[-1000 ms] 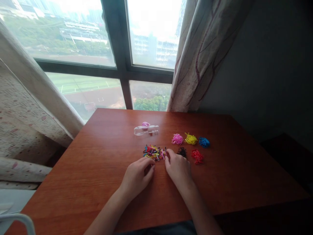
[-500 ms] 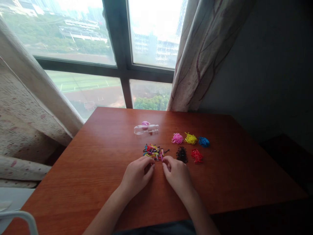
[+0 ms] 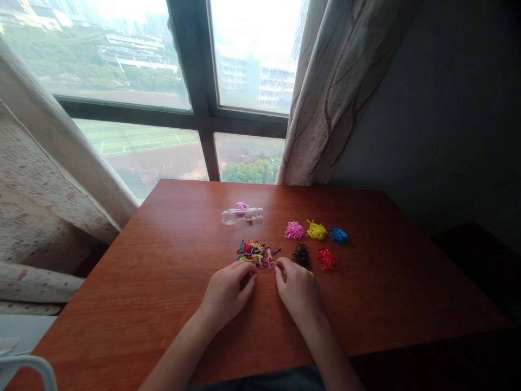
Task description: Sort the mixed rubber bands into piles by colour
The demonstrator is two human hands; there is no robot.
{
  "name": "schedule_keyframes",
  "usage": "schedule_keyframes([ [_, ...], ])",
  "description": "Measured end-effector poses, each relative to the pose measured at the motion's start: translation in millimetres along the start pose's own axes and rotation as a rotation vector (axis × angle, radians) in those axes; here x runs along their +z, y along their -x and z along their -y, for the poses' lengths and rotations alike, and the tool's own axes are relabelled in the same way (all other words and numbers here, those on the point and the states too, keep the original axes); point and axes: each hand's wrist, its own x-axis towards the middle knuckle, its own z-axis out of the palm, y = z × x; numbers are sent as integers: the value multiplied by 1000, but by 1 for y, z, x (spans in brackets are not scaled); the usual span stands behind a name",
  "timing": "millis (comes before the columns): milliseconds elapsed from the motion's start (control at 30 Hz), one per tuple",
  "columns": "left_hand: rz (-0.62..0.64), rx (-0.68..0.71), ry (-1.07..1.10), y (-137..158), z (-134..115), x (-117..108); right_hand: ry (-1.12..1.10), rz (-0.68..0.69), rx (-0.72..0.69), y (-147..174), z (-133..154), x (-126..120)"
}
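A mixed pile of small multicoloured rubber bands (image 3: 252, 251) lies on the wooden table in front of me. My right hand (image 3: 300, 287) pinches a pink rubber band (image 3: 274, 264) between thumb and forefinger at the pile's right edge. My left hand (image 3: 228, 288) rests at the near left edge of the pile, thumb and fingers curled together; whatever may be between its fingertips is too small to make out. Right of the pile, sorted by colour, are heaps of pink bands (image 3: 294, 230), yellow bands (image 3: 316, 230), blue bands (image 3: 338, 235), black bands (image 3: 302, 255) and red bands (image 3: 326, 259).
Behind the mixed pile, a clear plastic bottle-shaped container (image 3: 233, 217) lies on its side with a pink lid-like piece (image 3: 241, 207) by it. The brown table (image 3: 163, 244) reaches to the window. A white curved bar (image 3: 38, 363) stands at the lower left.
My right hand has shifted slightly right, away from the mixed pile, with the pink rubber band in its fingertips. My left hand has stayed nearly still.
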Motion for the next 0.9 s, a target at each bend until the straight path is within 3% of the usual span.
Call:
schedule_keyframes([
  [700, 24, -17, -9, 0, 0, 0, -101, -106, -39, 6, -4, 5],
  [900, 35, -24, -12, 1, 0, 0, -125, -138, -27, 0, -8, -5],
])
